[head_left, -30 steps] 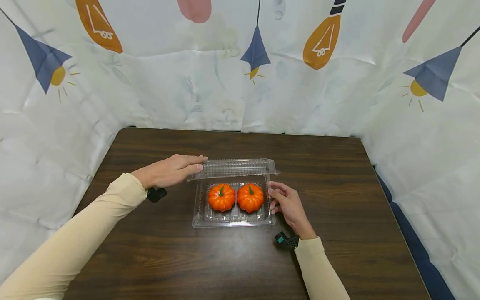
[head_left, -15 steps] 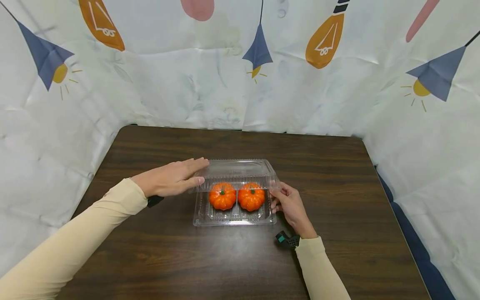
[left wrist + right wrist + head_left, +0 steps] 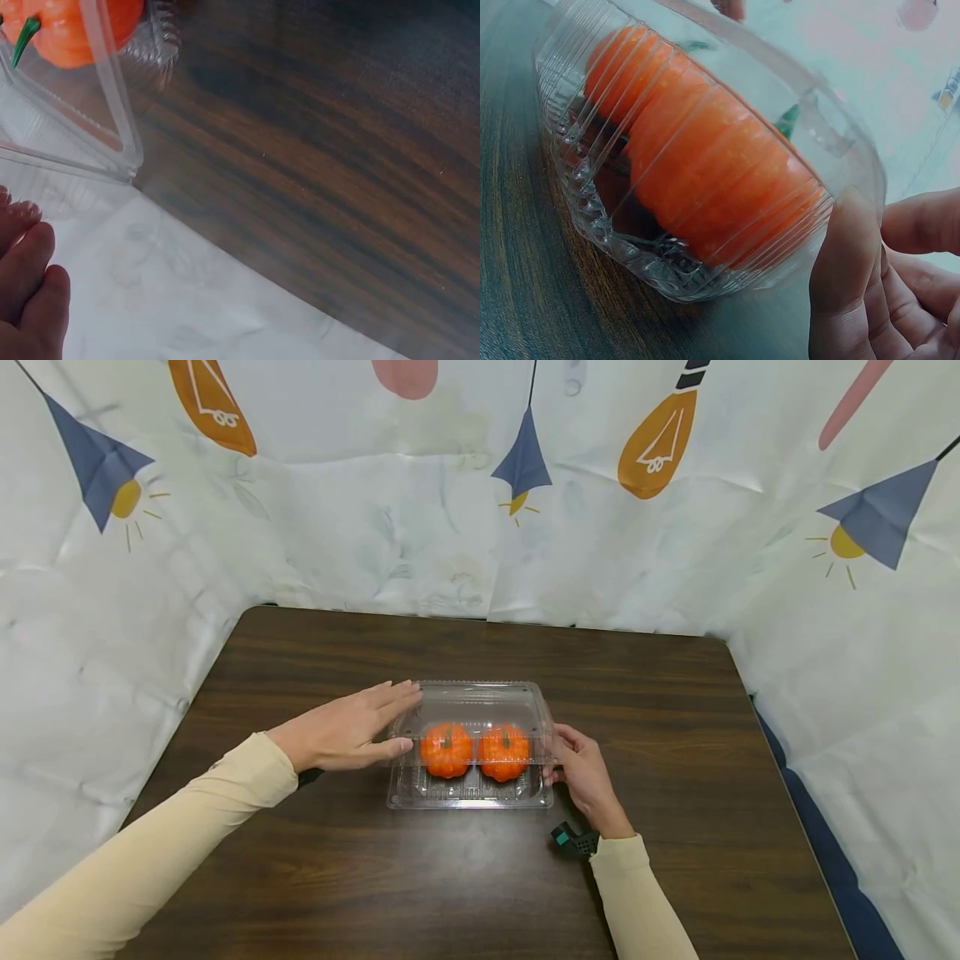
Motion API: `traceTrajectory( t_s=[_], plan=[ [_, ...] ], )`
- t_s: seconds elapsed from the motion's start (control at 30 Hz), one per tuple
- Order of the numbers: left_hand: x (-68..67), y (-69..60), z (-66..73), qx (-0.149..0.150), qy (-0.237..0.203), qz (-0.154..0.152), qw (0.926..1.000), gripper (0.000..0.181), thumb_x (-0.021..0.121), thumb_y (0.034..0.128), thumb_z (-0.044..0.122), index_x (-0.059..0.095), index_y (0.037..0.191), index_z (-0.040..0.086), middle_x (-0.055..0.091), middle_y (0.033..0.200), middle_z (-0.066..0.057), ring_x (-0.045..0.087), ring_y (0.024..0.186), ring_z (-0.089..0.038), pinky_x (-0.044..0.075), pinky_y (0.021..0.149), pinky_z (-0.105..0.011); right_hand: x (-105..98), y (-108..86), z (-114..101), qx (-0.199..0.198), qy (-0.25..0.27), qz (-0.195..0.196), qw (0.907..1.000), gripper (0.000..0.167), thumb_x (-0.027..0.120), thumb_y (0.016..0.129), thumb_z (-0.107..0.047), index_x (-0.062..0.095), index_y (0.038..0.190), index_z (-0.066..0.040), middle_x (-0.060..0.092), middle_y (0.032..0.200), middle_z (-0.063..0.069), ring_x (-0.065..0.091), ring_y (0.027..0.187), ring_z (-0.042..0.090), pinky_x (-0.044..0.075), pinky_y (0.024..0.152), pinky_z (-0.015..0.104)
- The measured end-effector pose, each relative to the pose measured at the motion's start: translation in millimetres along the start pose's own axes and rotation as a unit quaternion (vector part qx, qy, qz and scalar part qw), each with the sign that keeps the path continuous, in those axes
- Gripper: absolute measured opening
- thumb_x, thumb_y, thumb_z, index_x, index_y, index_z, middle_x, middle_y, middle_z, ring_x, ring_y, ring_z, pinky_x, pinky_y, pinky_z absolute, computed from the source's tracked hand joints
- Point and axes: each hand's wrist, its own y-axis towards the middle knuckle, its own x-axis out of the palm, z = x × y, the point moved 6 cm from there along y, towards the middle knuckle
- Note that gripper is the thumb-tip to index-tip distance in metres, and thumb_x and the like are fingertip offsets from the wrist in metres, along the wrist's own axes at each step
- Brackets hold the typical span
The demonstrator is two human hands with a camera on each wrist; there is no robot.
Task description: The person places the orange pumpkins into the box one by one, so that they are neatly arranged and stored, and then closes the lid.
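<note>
A clear plastic clamshell container (image 3: 471,800) sits on the table, its hinged lid (image 3: 480,697) tilted partway down over the base. Two small orange pumpkins with green stems, a left pumpkin (image 3: 446,756) and a right pumpkin (image 3: 503,756), lie side by side inside, partly seen through the lid. My left hand (image 3: 345,727) touches the lid's left side with straight fingers, thumb apart. At the container's right side, my right hand (image 3: 588,772) pinches the rim; in the right wrist view the thumb (image 3: 845,255) presses against the clear wall.
The dark wood-grain table (image 3: 375,885) extends around the container. White curtain (image 3: 337,543) with printed lamps and bulbs hangs along the table's back and sides. A dark blue strip (image 3: 817,843) shows beyond the right edge.
The lid has swung down toward me over the pumpkins, and my left hand has moved down with it. My right hand has stayed at the container's right rim.
</note>
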Motion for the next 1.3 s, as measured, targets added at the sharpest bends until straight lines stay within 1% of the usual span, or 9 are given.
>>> traceTrajectory(
  t_s=[0.2,0.27,0.37,0.5,0.57,0.8,1.0,1.2,1.3],
  plan=[
    [8.3,-4.6,3.1,0.014,0.023,0.013,0.9996,0.082,0.056,0.1025,0.053,0.03,0.162,0.002,0.029,0.171,-0.018,0.03,0.159,-0.038,0.028,0.129,-0.055,-1.3,0.8,1.6,0.002,-0.016,0.016,0.9997,0.043,0.067,0.102,-0.031,0.063,0.136,-0.004,0.071,0.093,0.0,0.056,0.055,0.012,0.055,0.051,0.021],
    [10.4,-5.6,4.3,0.016,0.03,0.014,0.9993,0.084,0.057,0.1015,0.054,0.03,0.162,0.002,0.028,0.171,-0.017,0.029,0.159,-0.036,0.026,0.13,-0.055,-1.4,0.5,0.9,0.004,-0.02,0.023,0.9995,0.041,0.067,0.102,-0.03,0.064,0.135,-0.005,0.072,0.094,-0.002,0.057,0.059,0.012,0.055,0.052,0.021],
    [13.6,-6.2,6.6,0.032,0.048,0.025,0.998,0.084,0.057,0.1015,0.054,0.032,0.161,0.0,0.031,0.17,-0.019,0.031,0.158,-0.036,0.027,0.129,-0.055,-1.8,-0.1,-0.2,0.007,-0.022,0.036,0.9991,0.037,0.063,0.104,-0.026,0.066,0.136,-0.006,0.074,0.103,0.002,0.061,0.068,0.011,0.056,0.056,0.022],
    [19.8,-8.7,9.5,0.057,0.087,0.047,0.9935,0.085,0.054,0.1017,0.058,0.037,0.158,-0.003,0.036,0.167,-0.021,0.036,0.156,-0.037,0.031,0.128,-0.054,-3.4,-0.4,1.6,0.012,-0.028,0.047,0.9985,0.035,0.057,0.107,-0.026,0.066,0.135,-0.006,0.07,0.092,0.001,0.06,0.065,0.009,0.054,0.056,0.021],
    [23.8,-10.7,10.9,0.065,0.107,0.057,0.9905,0.086,0.053,0.1011,0.061,0.039,0.157,-0.003,0.037,0.166,-0.022,0.037,0.155,-0.037,0.033,0.127,-0.053,-4.1,-1.0,2.1,0.012,-0.033,0.044,0.9984,0.036,0.055,0.108,-0.028,0.066,0.135,-0.006,0.063,0.081,-0.004,0.056,0.058,0.009,0.053,0.053,0.021],
    [32.9,-14.6,16.5,0.085,0.15,0.097,0.9803,0.09,0.049,0.1005,0.066,0.04,0.156,-0.004,0.04,0.164,-0.023,0.041,0.153,-0.037,0.037,0.125,-0.051,-8.3,-11.3,0.2,0.011,-0.074,0.023,0.9969,0.042,0.053,0.108,-0.043,0.063,0.133,-0.01,0.059,0.088,0.001,0.057,0.056,0.013,0.057,0.052,0.026],
    [36.8,-15.7,18.3,0.1,0.175,0.132,0.9706,0.089,0.043,0.1012,0.069,0.047,0.151,-0.005,0.045,0.16,-0.024,0.047,0.149,-0.039,0.041,0.122,-0.051,-12.4,-25.3,0.5,0.019,-0.115,0.002,0.9931,0.051,0.048,0.107,-0.053,0.06,0.13,-0.008,0.061,0.088,0.005,0.058,0.058,0.018,0.06,0.053,0.036],
    [42.4,-16.6,16.6,0.103,0.177,0.15,0.9673,0.09,0.045,0.0998,0.07,0.048,0.15,-0.005,0.048,0.158,-0.024,0.048,0.148,-0.038,0.042,0.122,-0.051,-9.7,-39.1,4.6,0.027,-0.155,-0.067,0.9853,0.06,0.042,0.108,-0.056,0.058,0.128,-0.003,0.061,0.09,0.008,0.062,0.063,0.02,0.062,0.055,0.04],
    [45.1,-17.0,17.0,0.106,0.181,0.161,0.9645,0.092,0.043,0.0997,0.071,0.049,0.15,-0.005,0.05,0.157,-0.024,0.049,0.148,-0.038,0.042,0.121,-0.05,-9.5,-46.3,6.1,0.027,-0.171,-0.097,0.9801,0.054,0.047,0.108,-0.053,0.06,0.122,-0.002,0.061,0.091,0.011,0.064,0.064,0.019,0.062,0.056,0.04]
  ],
)
